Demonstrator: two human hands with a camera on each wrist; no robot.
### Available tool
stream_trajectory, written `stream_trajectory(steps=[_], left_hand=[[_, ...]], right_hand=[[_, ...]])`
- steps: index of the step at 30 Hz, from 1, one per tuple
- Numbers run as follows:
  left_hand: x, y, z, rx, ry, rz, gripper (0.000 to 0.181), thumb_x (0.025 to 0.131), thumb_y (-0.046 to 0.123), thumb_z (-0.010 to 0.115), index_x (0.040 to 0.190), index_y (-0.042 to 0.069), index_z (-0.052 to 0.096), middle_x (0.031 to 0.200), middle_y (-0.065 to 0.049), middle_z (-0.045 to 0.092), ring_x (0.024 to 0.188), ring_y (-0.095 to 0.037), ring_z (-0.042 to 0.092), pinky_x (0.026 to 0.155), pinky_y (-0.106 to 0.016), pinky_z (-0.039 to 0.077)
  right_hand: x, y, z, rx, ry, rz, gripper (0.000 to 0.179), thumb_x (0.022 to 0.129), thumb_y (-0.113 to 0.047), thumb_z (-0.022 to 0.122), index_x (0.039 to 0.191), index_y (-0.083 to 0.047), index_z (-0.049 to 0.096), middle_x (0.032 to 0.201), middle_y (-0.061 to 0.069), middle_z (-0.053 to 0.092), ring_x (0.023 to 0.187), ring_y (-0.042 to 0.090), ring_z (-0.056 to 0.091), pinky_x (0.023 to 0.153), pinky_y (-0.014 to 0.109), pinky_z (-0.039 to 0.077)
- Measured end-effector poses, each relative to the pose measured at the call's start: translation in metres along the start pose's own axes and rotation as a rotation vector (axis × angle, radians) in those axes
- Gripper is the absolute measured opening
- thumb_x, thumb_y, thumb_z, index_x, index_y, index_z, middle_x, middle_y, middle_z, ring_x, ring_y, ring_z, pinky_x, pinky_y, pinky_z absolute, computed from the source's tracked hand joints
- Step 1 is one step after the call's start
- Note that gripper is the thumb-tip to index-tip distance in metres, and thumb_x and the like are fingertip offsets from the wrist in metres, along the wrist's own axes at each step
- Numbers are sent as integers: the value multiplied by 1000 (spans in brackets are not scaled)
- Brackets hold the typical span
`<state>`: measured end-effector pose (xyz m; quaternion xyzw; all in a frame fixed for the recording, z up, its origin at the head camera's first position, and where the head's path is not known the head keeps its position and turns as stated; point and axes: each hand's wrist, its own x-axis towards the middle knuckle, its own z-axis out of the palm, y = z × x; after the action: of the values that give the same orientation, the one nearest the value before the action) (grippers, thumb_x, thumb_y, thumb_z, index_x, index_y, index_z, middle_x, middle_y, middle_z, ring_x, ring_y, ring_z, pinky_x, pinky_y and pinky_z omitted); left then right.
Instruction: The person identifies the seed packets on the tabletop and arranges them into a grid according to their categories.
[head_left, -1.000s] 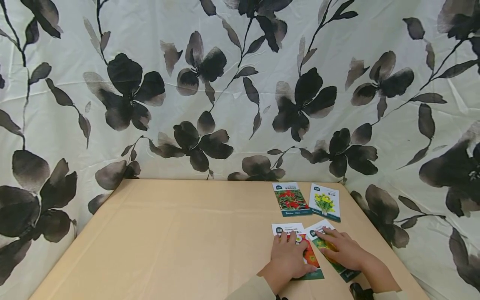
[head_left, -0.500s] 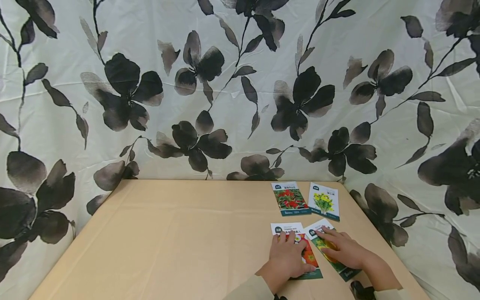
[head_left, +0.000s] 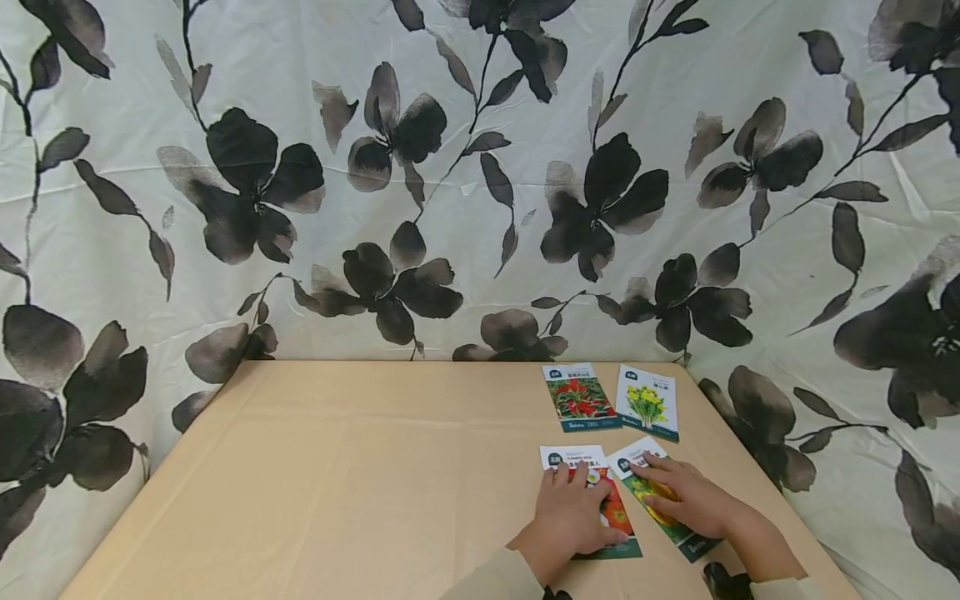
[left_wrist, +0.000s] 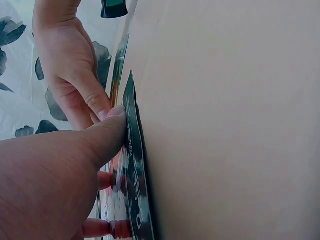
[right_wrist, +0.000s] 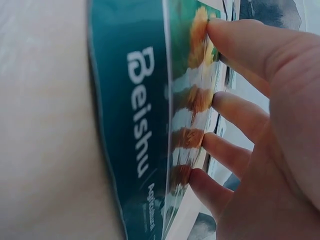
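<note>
My left hand rests on a seed packet with red and orange flowers, fingers spread over its upper part and the thumb near its green lower band. Beside it, my right hand touches a tilted seed packet with yellow-orange blooms. In the right wrist view that packet's green band reads "Beishu", and spread fingertips press its picture. From the left wrist view, the left thumb lies at the packet's edge. Parts of both packets are hidden under the hands.
Farther back on the tan table lie a packet with red peppers or flowers and a white packet with yellow flowers. A curtain with dark flowers hangs behind the table's back edge.
The head view has drifted very slightly. Both hands stay on their packets, and no packet has visibly shifted on the table.
</note>
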<state>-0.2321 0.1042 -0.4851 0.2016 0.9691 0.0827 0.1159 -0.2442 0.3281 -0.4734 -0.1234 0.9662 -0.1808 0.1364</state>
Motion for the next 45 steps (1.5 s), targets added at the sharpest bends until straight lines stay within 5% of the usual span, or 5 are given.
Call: stream_trajectory(steps=[33, 45], left_hand=[[-8, -16, -3, 34, -29, 40, 70, 69, 79, 51, 134, 56, 37, 151, 7, 32, 137, -29, 29, 110, -52, 24], [-15, -27, -2, 29, 14, 50, 70, 68, 78, 54, 132, 53, 42, 147, 4, 37, 134, -30, 31, 107, -53, 27]], right_hand=[[-1, 0, 6, -48, 25, 39, 57, 86, -53, 58, 137, -33, 48, 150, 13, 35, 126, 39, 37, 92, 63, 39], [-2, 0, 7, -40, 46, 17, 57, 87, -53, 57, 138, -31, 48, 150, 12, 34, 125, 36, 37, 92, 61, 40]])
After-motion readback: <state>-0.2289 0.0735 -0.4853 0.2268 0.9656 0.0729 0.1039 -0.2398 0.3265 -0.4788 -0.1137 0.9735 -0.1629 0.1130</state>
